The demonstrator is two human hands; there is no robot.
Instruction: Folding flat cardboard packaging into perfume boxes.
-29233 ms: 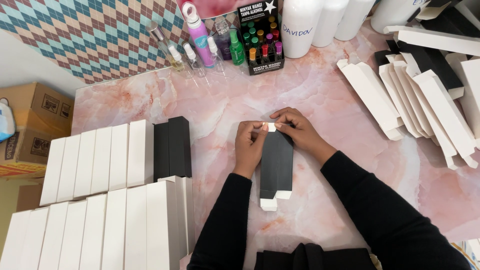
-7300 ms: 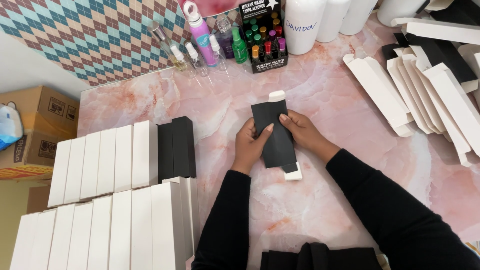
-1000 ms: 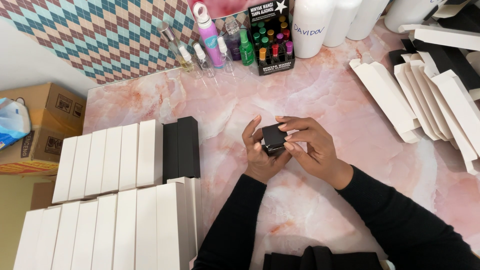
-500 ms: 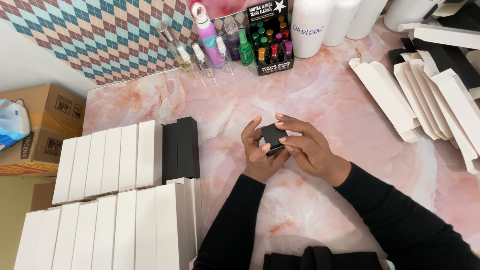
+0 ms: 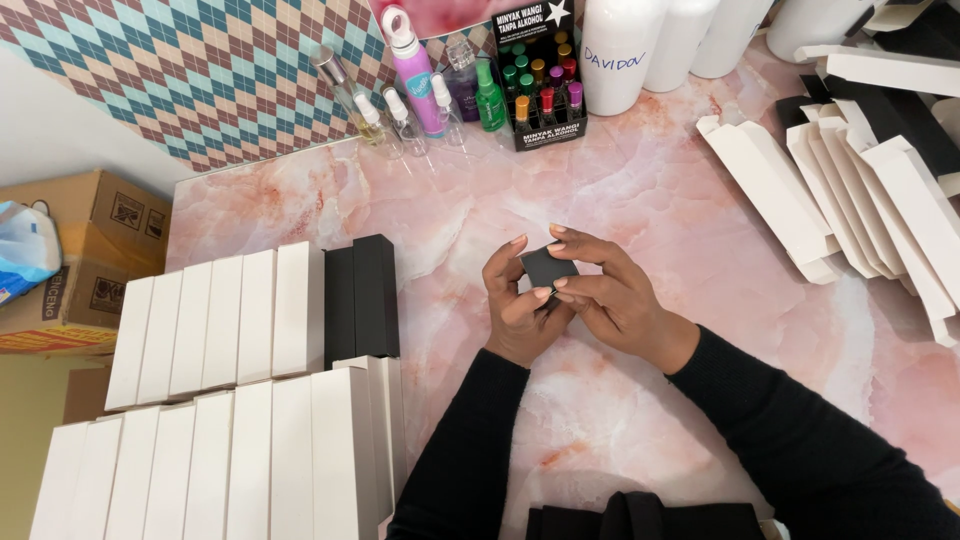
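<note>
A small black box stands on end over the pink marble table, seen from its square top. My left hand grips its left side from below. My right hand wraps its right side, fingertips pressing on the top flap. Both sleeves are black. To the left lie rows of assembled white boxes with two black boxes beside them.
Flat unfolded white cartons are fanned at the right, some black ones behind. Small bottles, a black display box of coloured vials and white containers line the back. Cardboard boxes sit at the far left.
The flat black carton seen earlier is now shaped into a box held upright. Over the last second my fingers shifted slightly on its top; the hands stayed in place.
</note>
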